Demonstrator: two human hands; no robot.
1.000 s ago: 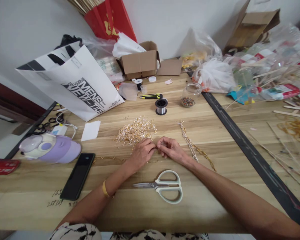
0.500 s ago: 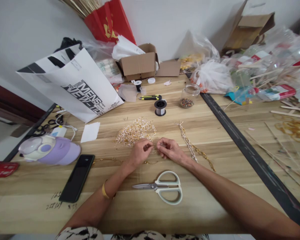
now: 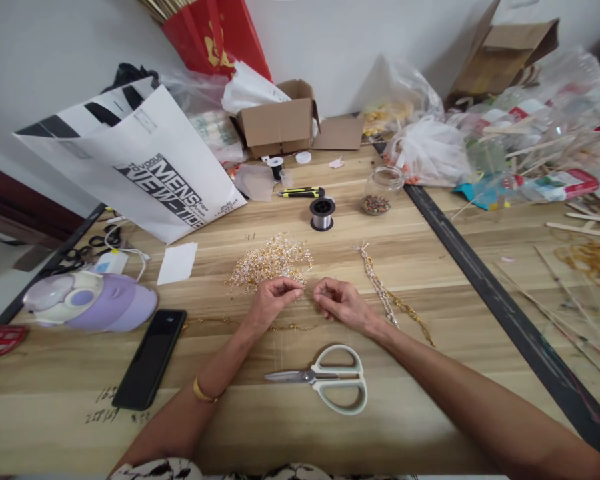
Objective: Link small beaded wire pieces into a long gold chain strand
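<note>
your left hand and right hand are apart, each pinched at the fingertips, contents too small to tell. the gold chain lies on their near side, the glittering heap just beyond your left hand.

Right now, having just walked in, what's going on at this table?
A person is working with both bare hands, left hand and right hand close together, fingertips pinched; anything between them is too fine to make out. Just beyond the left hand is a pile of small gold and silver pieces. Silver and gold strands lie beyond the right forearm, and the scissors lie on the table between the forearms, untouched.
</note>
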